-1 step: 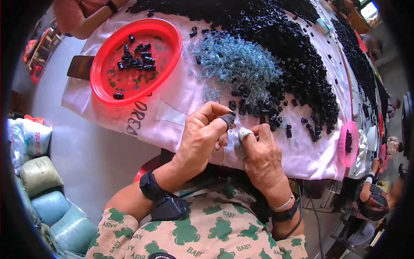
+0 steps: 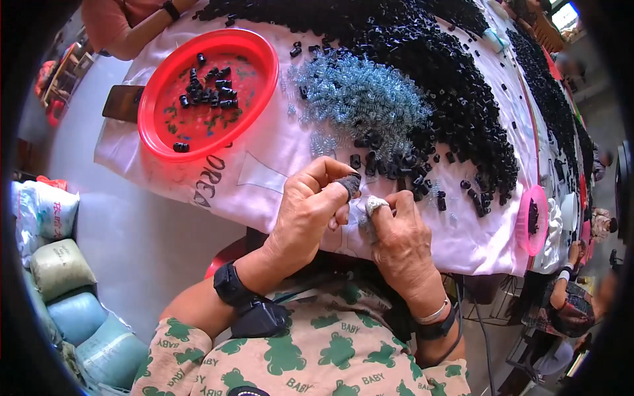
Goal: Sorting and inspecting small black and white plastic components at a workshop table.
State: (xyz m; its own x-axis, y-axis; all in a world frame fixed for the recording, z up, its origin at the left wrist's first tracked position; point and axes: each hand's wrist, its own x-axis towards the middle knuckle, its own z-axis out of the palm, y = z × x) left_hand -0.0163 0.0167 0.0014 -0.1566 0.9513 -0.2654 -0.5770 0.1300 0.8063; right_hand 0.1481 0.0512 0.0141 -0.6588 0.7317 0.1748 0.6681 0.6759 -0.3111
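My left hand [image 2: 309, 212] pinches a small black plastic piece [image 2: 351, 184] between thumb and forefinger, just above the near edge of the cloth-covered table [image 2: 264, 173]. My right hand [image 2: 398, 239] is curled close beside it, its taped fingertips almost touching the piece. What lies between those fingers is hidden. Just beyond both hands lies a heap of small pale blue springs [image 2: 364, 98]. A long pile of black pieces [image 2: 462, 92] runs behind it and to its right.
A red round tray [image 2: 165, 142] holding several black pieces sits at the table's left. A small pink dish [image 2: 523, 212] is at the right edge. Another person's arm [image 2: 125, 26] reaches in at top left. Stuffed sacks [image 2: 59, 264] stand on the floor at left. Someone sits at lower right [image 2: 571, 307].
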